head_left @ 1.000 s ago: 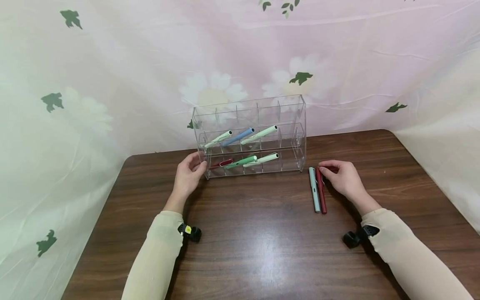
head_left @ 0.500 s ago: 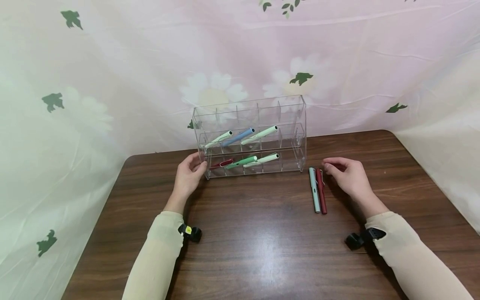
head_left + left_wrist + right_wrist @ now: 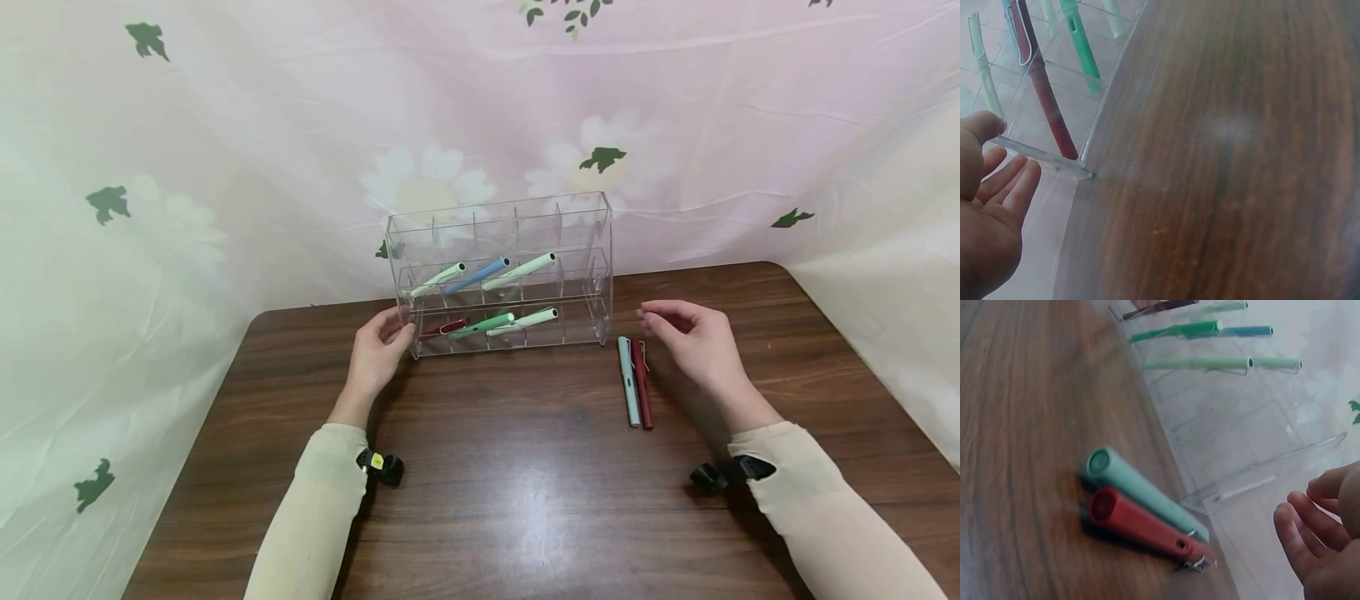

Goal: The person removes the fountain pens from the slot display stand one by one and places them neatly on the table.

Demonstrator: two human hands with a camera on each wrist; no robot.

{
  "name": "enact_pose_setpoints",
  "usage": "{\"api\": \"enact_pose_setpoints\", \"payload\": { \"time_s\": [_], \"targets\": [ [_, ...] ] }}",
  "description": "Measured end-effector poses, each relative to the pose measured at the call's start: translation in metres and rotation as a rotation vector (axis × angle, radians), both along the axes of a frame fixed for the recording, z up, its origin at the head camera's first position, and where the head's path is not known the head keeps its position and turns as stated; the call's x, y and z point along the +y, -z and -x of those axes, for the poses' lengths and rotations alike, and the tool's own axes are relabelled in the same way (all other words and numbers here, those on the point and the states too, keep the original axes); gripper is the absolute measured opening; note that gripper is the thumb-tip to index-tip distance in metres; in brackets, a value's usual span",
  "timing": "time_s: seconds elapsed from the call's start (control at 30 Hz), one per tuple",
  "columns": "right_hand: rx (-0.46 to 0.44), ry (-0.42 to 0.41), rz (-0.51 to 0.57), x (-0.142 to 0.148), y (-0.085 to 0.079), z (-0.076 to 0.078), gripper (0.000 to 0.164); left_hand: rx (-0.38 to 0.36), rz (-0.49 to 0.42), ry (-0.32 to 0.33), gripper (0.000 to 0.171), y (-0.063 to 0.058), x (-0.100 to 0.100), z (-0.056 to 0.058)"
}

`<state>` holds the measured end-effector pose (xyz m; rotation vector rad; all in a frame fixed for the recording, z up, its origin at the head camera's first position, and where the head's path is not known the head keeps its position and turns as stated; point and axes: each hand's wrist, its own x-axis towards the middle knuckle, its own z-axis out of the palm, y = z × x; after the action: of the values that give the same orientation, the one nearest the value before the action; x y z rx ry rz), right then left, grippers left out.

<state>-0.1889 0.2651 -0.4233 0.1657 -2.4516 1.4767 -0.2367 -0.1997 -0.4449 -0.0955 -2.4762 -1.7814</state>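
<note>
A clear acrylic pen holder [image 3: 495, 283] stands at the back of the table, with several pens slanting in its two lower tiers. At its left end my left hand [image 3: 380, 350] grips the side wall, thumb [image 3: 984, 125] on one face and fingers on the other. Just inside that wall lies a dark red pen [image 3: 1050, 112], with a green pen [image 3: 483, 324] beside it. My right hand [image 3: 701, 337] hovers to the right of the holder, fingers loosely bent and holding nothing. Below it, a pale teal pen [image 3: 629, 383] and a red pen [image 3: 642, 385] lie side by side on the wood.
The dark wooden table [image 3: 480, 500] reaches back to a flowered cloth backdrop [image 3: 480, 100]. In the holder's middle tier sit two pale green pens and a blue pen [image 3: 477, 274]. Its lower tier also has a pale green pen [image 3: 525, 321].
My right hand has let go of the red pen's upper end and risen up and away to the right. The left hand stays at the pen holder; both loose pens lie where they were.
</note>
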Motion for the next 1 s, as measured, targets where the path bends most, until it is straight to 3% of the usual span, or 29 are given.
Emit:
{"api": "enact_pose_setpoints", "payload": {
  "time_s": [0.17,0.43,0.77,1.0],
  "targets": [
    [0.009,-0.042,0.087,-0.008,-0.007,0.001,0.027,-0.013,-0.010,-0.002,0.044,0.000,-0.001,0.000],
    [0.028,-0.061,0.059,-0.020,-0.017,0.001,0.026,-0.017,-0.038,-0.002,0.043,0.001,-0.001,0.000],
    [0.015,-0.101,0.183,-0.036,-0.020,0.003,0.027,-0.003,-0.032,0.000,0.044,0.001,-0.001,-0.001],
    [0.022,-0.123,0.164,-0.045,-0.022,0.006,0.026,-0.003,-0.023,-0.003,0.043,0.002,0.000,0.000]
  ]
}}
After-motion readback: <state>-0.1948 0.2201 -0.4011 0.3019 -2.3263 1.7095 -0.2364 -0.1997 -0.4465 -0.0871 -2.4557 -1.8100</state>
